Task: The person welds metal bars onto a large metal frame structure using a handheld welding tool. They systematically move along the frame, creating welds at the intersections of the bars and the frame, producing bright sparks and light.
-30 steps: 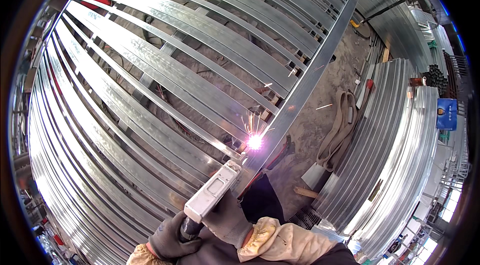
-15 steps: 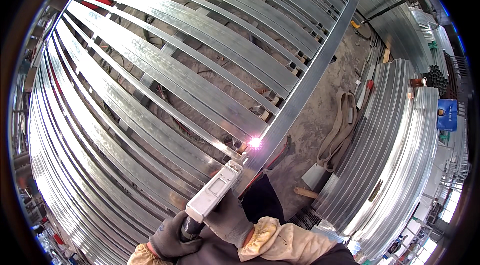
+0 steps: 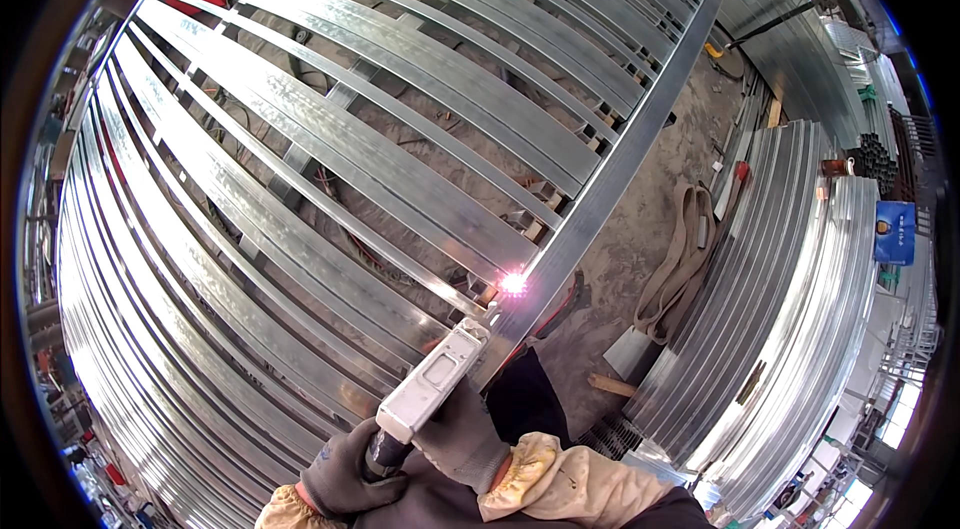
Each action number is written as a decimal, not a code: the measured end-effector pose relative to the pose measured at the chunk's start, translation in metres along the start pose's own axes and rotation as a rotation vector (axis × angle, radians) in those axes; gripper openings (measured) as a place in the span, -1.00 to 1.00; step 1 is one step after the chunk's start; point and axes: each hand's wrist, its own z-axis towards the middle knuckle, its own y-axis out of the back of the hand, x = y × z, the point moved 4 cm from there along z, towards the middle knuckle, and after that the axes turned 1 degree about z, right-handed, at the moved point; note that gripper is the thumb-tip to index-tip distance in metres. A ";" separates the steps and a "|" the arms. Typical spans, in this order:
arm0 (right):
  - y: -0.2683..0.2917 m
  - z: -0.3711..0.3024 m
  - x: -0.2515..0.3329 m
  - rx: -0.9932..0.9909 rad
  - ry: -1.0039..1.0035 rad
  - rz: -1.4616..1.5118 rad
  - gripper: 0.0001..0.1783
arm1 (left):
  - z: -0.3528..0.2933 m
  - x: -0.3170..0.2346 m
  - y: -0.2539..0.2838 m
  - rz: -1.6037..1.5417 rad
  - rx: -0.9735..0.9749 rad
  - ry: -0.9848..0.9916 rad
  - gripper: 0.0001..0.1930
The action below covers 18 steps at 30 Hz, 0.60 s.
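Note:
Both my hands wear dark grey gloves and grip a handheld welding gun with a boxy white body (image 3: 432,379). Around its dark rear grip, my left hand (image 3: 348,474) is closed. My right hand (image 3: 462,439) is wrapped along the gun's right side, its fingers partly hidden behind the body. The gun's tip meets a galvanized metal frame, where a bright pinkish spark (image 3: 512,283) glows. That glow lies at the joint between a flat crossbar (image 3: 610,169) and the end of a wide metal slat (image 3: 440,211).
Parallel metal slats span the left and far side over a dusty floor with cables. To the right lie a folded webbing strap (image 3: 676,259), stacked metal profiles (image 3: 745,299), a wood piece (image 3: 612,385) and a blue box (image 3: 894,232).
The welding gun and both hands have shifted very slightly to the right in the picture. The spark still glows at the same joint, and both hands keep their grip.

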 end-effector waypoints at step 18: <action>0.001 -0.003 -0.004 -0.005 0.173 -0.167 -0.57 | -0.002 0.000 -0.001 0.017 -0.004 -0.020 -0.23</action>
